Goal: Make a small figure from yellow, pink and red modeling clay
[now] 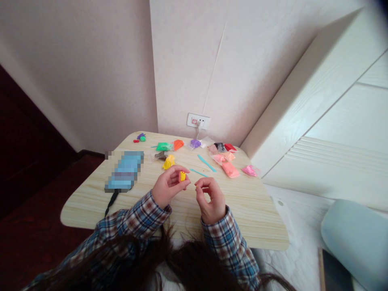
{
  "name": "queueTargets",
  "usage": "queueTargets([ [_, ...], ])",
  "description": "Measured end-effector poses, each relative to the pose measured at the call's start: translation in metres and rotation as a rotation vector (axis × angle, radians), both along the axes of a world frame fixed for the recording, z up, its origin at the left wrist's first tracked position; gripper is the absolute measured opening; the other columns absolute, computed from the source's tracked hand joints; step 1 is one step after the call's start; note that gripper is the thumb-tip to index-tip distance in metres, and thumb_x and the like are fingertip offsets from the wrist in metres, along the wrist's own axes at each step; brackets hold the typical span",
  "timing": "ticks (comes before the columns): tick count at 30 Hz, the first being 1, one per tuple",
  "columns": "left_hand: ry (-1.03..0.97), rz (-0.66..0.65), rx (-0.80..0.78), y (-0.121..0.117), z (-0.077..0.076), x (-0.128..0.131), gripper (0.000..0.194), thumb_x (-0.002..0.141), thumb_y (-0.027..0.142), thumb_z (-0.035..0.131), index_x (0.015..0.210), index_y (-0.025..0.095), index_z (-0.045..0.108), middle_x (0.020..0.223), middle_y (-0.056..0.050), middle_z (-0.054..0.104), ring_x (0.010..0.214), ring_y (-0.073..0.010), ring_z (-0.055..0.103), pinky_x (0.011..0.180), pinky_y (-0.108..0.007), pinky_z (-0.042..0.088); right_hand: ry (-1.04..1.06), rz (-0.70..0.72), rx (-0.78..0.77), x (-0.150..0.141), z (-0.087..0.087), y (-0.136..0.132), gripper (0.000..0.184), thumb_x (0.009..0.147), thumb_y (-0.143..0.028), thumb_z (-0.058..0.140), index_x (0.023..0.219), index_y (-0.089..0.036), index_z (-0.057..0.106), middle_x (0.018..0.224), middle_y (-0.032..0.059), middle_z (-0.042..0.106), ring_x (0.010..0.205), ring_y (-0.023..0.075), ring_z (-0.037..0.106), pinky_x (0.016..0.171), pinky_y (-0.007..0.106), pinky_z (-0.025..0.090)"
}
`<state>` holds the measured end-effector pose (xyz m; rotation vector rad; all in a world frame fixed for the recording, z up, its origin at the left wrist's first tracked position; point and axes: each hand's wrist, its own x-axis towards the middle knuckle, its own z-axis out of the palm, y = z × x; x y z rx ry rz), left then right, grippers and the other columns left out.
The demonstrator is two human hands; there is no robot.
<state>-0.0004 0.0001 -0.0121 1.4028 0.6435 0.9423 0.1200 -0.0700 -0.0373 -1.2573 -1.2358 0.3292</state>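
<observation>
Between the thumb and fingers of my left hand (166,186) is a small yellow piece of modelling clay (182,176) with tiny darker spots on it. My right hand (211,201) is just to the right, thumb and forefinger pinched together. A speck may show at its fingertips, too small to name. The two hands are close but apart, above the wooden table (169,216). Beyond them lie a thin blue modelling tool (199,173), a wider blue modelling tool (207,163) and a bag of yellow clay (169,162).
Bags of green clay (164,146), purple clay (195,143), coral clay (230,169) and pink clay (249,170) lie across the table. Small shaped clay pieces (142,138) sit at the far left corner. A blurred-out phone-like device (125,171) with a black strap lies left.
</observation>
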Motion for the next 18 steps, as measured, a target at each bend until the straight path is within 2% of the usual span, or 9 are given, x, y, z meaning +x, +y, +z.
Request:
queueTargets([
  [11,-0.017,0.007,0.012,0.000,-0.001,0.000,0.027,0.067,0.022,0.067,0.088,0.014,0.053,0.067,0.003,0.055,0.057,-0.0066,0.051,0.057,-0.020,0.045,-0.082,0.076,0.006,0.011,-0.008,0.002,0.009,0.081,-0.015,0.045,0.075,-0.020,0.050,0.077,0.0026,0.056,0.069,0.0125,0.055,0.057,0.024,0.047],
  [18,-0.027,0.027,0.021,-0.001,0.000,0.000,0.027,0.067,0.021,0.066,0.088,0.014,0.052,0.068,0.003,0.055,0.056,-0.0061,0.050,0.055,-0.019,0.046,-0.085,-0.036,-0.015,0.007,-0.008,0.005,0.006,0.073,-0.015,0.047,0.073,-0.020,0.050,0.073,0.0015,0.055,0.065,0.0124,0.053,0.052,0.022,0.046],
])
